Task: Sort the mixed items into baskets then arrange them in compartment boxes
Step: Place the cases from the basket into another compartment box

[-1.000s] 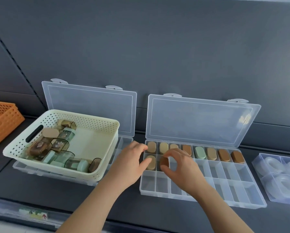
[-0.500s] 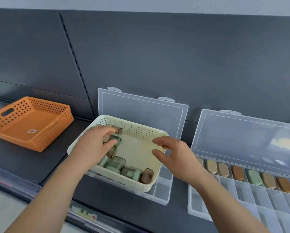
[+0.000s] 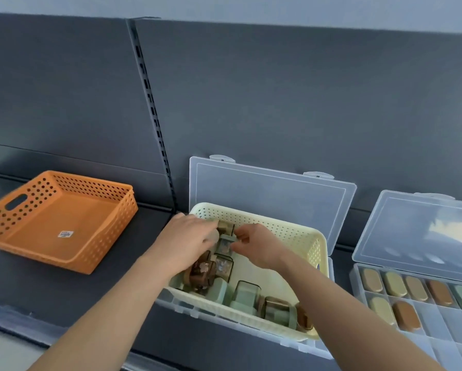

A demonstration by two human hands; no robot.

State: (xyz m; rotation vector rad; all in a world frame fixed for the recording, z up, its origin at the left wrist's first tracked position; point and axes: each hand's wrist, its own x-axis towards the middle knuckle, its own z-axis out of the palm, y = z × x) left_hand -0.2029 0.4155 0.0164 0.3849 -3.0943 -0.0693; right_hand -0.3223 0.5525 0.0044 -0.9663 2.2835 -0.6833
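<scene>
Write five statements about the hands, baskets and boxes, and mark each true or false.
1. The left hand and the right hand both reach into the cream basket. True.
2. The orange basket is full of small cases. False: only a sticker shows on its floor.
3. The cream basket sits on top of an open clear box. True.
4. The compartment box at the right has its lid shut. False: the lid stands raised.
5. That compartment box holds oval pieces in tan, brown and green. True.
</scene>
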